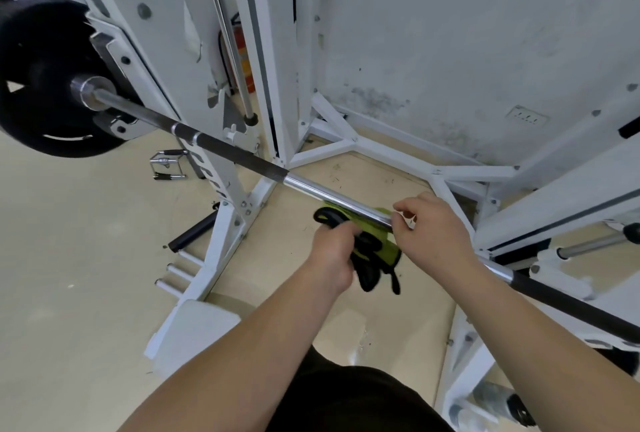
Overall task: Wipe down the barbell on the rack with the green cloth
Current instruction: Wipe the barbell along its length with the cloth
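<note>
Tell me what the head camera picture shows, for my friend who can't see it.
Two bare hands hold a green cloth with black trim against the shiny middle of a barbell on a white rack; the left hand bunches it below, the right hand pinches it at the bar. A black weight plate sits on the bar's far end.

Beige floor point(69, 241), stained white wall point(467, 33) w/ socket point(526, 116), red extinguisher point(242, 53) behind.

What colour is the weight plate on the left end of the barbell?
Black. The weight plate shows clearly at the left of the head view, on the barbell.
</note>
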Demonstrator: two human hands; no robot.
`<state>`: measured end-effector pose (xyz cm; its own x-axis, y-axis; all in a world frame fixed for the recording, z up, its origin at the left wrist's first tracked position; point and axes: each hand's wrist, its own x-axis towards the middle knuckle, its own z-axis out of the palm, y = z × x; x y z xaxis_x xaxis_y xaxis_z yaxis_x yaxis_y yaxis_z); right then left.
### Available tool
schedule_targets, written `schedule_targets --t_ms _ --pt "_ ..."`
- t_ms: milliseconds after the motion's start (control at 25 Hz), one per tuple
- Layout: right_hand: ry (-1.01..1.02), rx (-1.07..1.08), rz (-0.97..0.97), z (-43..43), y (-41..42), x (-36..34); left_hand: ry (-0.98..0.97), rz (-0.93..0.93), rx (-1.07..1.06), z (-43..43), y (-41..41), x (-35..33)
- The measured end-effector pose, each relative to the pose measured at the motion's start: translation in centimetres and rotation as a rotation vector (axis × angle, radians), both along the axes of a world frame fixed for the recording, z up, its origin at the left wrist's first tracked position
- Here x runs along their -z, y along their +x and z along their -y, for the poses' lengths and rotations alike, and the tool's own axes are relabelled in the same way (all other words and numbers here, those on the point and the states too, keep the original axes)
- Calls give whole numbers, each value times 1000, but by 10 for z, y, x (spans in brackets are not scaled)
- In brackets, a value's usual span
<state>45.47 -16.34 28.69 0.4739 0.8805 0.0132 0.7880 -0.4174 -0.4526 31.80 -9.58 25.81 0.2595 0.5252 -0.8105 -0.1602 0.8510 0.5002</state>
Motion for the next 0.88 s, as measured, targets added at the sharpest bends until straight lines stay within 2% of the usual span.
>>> schedule_targets --t_ms 120,280,360,440,520,560,600,680,720,800,880 --pt "-20 -9 4 -3 2 -1 93 -163 -265 -29 -22 -11" --pt "-12 -75 -34 -17 -15 -3 321 -284 -216 -32 -50 -43" --pt "-8 -74 -41 -25 -17 -1 518 -369 -228 -38 -64 -61" --pt "-20 -57 -54 -32 -16 1 838 -524 -163 -55 -76 -75" --pt "-20 -23 -74 -38 -16 4 1191 -773 111 -76 -80 -76" --pt "-14 -6 -82 -40 -16 5 1314 -909 344 -86 -78 -71" --pt "-9 6 -89 -42 -18 6 1351 -1026 630 -95 -76 -63" --pt "-1 16 -101 -44 -23 6 1252 -1142 1216 -111 -72 -52" --pt "3 20 -102 -46 -24 6 1209 -1161 1390 -119 -72 -52" --pt "1 39 -99 -49 -24 6 1253 -1201 1507 -140 -70 -48" --pt "-6 57 -87 -49 -23 6 1385 -1187 1485 -150 -69 -39"
